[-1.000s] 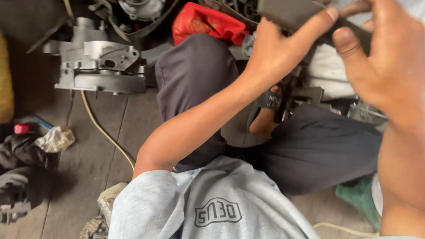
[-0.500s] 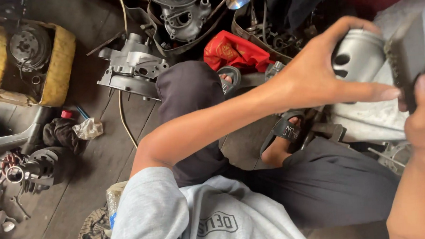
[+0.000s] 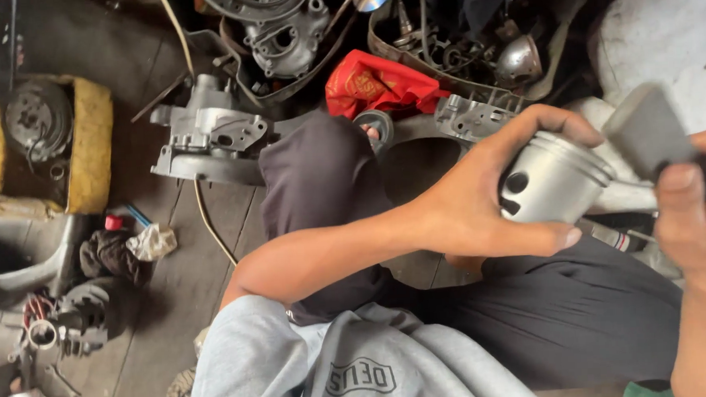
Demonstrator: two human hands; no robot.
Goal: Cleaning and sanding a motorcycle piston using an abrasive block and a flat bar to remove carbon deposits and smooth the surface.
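the left hand wraps a silver piston, thumb under its skirt and fingers curled over its crown, holding it above the lap. the right hand pinches a dark grey block just beside the piston's top. beyond the bent knee lie a red cloth and a grey engine casing on the wooden floor.

The left hand wraps around a piston; the right hand holds a block just right of it. On the floor to the left lie an engine casing and a rag. A crumpled bag lies behind the knee.
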